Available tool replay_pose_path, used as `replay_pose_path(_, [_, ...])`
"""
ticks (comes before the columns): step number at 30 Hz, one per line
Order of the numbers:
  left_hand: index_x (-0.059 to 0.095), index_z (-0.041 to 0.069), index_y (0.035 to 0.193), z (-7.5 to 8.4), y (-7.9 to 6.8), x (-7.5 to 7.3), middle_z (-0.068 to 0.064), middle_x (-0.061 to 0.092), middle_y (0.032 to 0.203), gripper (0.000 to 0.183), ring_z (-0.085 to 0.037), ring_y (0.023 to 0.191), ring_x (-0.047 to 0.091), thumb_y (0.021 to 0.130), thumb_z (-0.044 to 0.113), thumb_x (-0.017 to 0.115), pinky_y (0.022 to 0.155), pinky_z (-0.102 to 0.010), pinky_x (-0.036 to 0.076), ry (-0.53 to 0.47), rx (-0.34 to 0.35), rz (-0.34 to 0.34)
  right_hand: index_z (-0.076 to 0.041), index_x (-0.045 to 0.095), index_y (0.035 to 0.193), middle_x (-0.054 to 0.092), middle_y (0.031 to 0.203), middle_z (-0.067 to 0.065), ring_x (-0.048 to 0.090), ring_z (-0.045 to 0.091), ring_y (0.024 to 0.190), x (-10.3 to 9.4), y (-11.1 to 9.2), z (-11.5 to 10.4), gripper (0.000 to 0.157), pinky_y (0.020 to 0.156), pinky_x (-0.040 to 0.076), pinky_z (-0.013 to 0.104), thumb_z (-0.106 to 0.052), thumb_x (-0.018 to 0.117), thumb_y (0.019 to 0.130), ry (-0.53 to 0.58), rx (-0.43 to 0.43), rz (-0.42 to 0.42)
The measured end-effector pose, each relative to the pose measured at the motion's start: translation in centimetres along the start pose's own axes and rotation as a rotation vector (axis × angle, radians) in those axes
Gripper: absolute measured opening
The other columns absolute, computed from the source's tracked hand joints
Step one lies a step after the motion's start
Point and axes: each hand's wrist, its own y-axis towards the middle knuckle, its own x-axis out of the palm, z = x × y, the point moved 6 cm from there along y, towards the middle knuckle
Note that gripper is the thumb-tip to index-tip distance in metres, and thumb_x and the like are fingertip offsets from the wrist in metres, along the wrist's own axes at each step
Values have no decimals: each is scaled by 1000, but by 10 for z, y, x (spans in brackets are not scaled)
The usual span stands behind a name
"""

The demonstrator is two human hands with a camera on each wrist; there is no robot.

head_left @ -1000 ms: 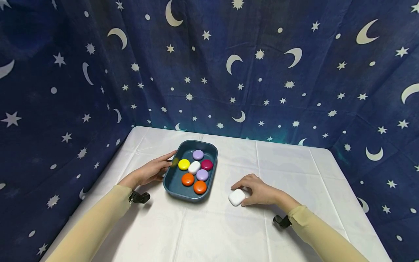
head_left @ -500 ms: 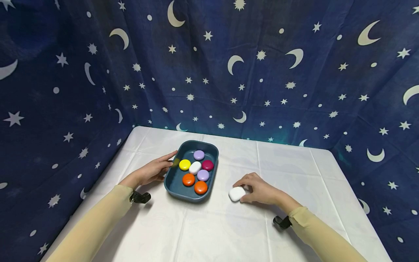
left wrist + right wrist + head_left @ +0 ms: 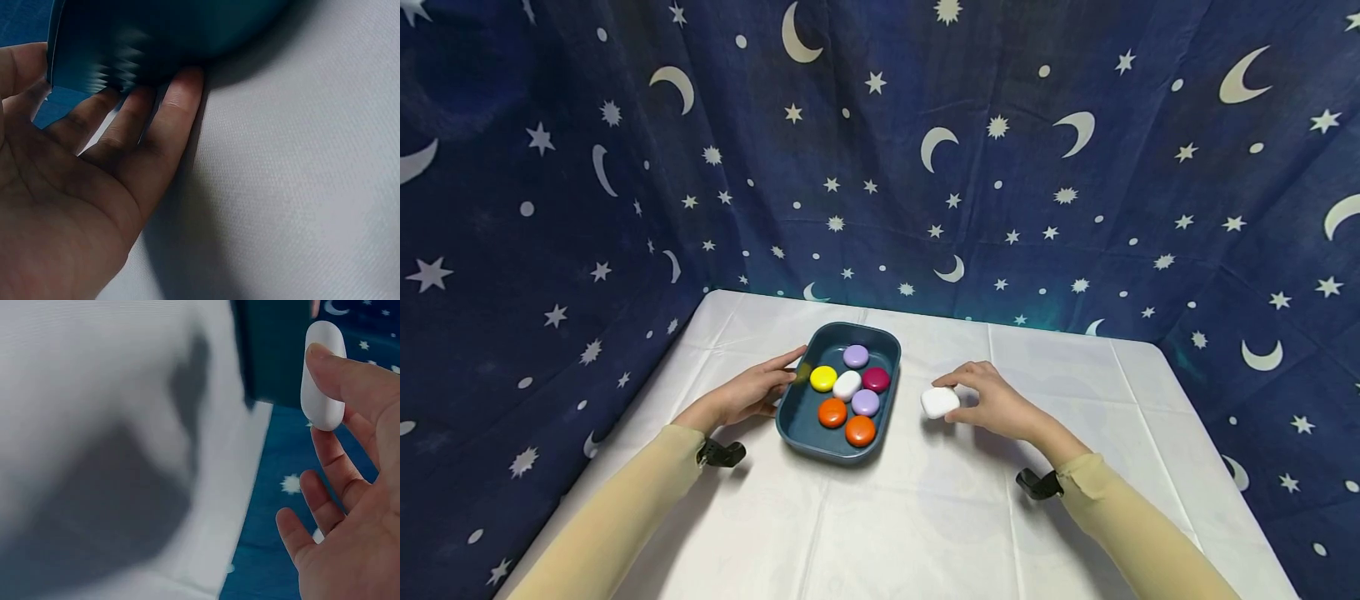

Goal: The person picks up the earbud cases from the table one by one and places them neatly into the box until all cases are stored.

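In the head view, my right hand (image 3: 992, 403) pinches a smooth white rounded-square piece (image 3: 939, 402) by its edges, above the tablecloth. The right wrist view shows the thumb (image 3: 347, 375) across this piece's pill-shaped side, the other fingers spread below. My left hand (image 3: 751, 388) lies against the left side of a dark blue-green tray (image 3: 802, 421). Its fingertips (image 3: 187, 81) touch the outer wall in the left wrist view, low near the cloth. Inside the tray are several glossy rounded pieces: lilac (image 3: 856, 357), yellow (image 3: 823, 379), white (image 3: 847, 386), crimson (image 3: 876, 379) and orange (image 3: 860, 431).
A white cloth (image 3: 880, 533) with fold creases covers the table. Dark blue curtains (image 3: 880, 150) with moons and stars stand behind it and along the sides. Each wrist wears a black camera, one on the left (image 3: 721, 452) and one on the right (image 3: 1039, 483).
My right hand has lifted the white rounded-square piece off the cloth and moved it away from me, level with the tray. My left hand and the tray stay where they were.
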Motion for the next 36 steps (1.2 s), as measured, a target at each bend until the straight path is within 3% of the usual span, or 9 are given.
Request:
replay_pose_path(10, [32,52,138,1,-2,-2,-9,33,144,49,-27,122,42,97,30,47,84,-47,46,23,-2,11,-40,61,116,52,107,-15,34,12,108,-11,40,-36,49,86,34,40,-39,79,71,1,-30,31])
replay_pose_path(18, [33,52,137,0,0,0,-11,40,133,48,-27,117,43,97,29,47,82,-46,47,22,4,13,-39,62,116,52,107,-14,34,12,108,4,68,-57,48,86,34,40,-38,79,72,31,-51,1])
replay_pose_path(27, [31,50,140,0,0,1,-6,32,146,50,-26,126,40,98,28,46,84,-47,46,16,8,1,-46,61,111,51,108,-15,34,10,106,25,92,-71,44,84,36,35,-42,78,71,13,-62,-39])
replay_pose_path(36, [32,52,138,-1,0,0,-6,32,143,49,-25,123,41,97,29,46,83,-47,47,5,-7,13,-39,62,115,51,108,-13,34,14,107,46,112,-77,48,83,38,36,-43,79,70,10,-71,-116])
